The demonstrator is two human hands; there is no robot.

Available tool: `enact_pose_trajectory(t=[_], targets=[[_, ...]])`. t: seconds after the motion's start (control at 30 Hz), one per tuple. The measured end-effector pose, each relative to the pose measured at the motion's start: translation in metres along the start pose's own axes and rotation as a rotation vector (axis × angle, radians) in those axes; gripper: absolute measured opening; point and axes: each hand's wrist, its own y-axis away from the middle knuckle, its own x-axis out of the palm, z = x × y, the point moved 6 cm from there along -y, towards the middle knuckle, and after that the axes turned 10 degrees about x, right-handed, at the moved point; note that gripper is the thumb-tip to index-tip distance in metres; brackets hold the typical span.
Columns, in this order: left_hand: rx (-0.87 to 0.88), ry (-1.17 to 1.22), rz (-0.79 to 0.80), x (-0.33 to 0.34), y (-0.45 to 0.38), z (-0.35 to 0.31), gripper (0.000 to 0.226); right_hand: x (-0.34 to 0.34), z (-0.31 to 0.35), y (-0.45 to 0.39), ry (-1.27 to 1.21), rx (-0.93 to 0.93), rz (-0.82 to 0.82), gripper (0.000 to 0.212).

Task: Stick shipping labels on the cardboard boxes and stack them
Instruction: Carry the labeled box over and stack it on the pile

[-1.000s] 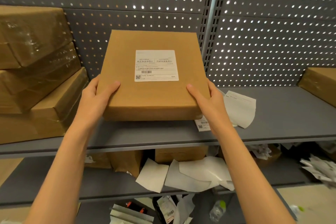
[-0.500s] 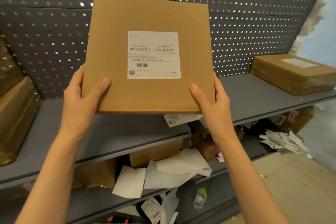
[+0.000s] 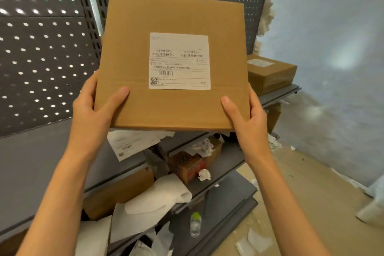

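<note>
I hold a flat brown cardboard box (image 3: 133, 52) up in the air above the grey shelf (image 3: 37, 158), tilted with its top face toward me. A white shipping label (image 3: 179, 48) with a barcode and QR code is stuck on that face. My left hand (image 3: 93, 114) grips the box's lower left corner, thumb on top. My right hand (image 3: 247, 118) grips the lower right corner the same way. Another labelled box (image 3: 270, 72) lies at the shelf's right end.
Loose label sheets (image 3: 133, 143) lie on the shelf under the box. Lower shelves hold cartons (image 3: 187, 166), crumpled backing paper (image 3: 153, 201) and a plastic bottle (image 3: 195, 224). A perforated grey panel (image 3: 41, 48) backs the shelf. A pale wall and floor lie to the right.
Both hands lifted the box off the shelf and carried it up and rightward. The view swung right; the wrapped stack at the left left the frame and the far box came closer.
</note>
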Motion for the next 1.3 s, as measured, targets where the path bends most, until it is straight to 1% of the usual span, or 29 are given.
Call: enact_pose_trajectory(t=[0.17,0.3,0.43,0.5,0.57,0.7,0.83,1.03,1.3], targets=[[0.002,0.057,0.045,0.071,-0.004,-0.009,0.049,-0.063,-0.001,-0.021,0.018,-0.003,-0.063,0.070],[0.007,0.077,0.062,0.132,-0.008,-0.018,0.051,-0.117,-0.001,-0.044,0.031,-0.009,-0.100,0.074],[0.017,0.098,0.060,0.193,-0.008,-0.026,0.048,-0.171,-0.004,-0.070,0.045,-0.022,-0.104,0.069],[0.028,0.105,0.060,0.222,-0.009,-0.030,0.052,-0.199,-0.004,-0.084,0.044,-0.037,-0.109,0.064],[0.038,0.109,0.061,0.251,-0.010,-0.033,0.056,-0.225,-0.004,-0.096,0.050,-0.049,-0.110,0.064],[0.047,0.126,0.069,0.301,-0.014,-0.037,0.051,-0.268,-0.006,-0.121,0.054,-0.056,-0.103,0.062],[0.051,0.118,0.086,0.340,-0.021,-0.037,0.053,-0.297,-0.014,-0.149,0.038,-0.049,-0.093,0.059],[0.048,0.099,0.077,0.387,-0.045,-0.027,0.047,-0.321,-0.031,-0.198,0.029,-0.041,-0.085,0.061],[0.071,0.137,0.012,0.452,-0.102,-0.002,0.046,-0.348,-0.039,-0.290,0.050,-0.086,-0.076,0.061]])
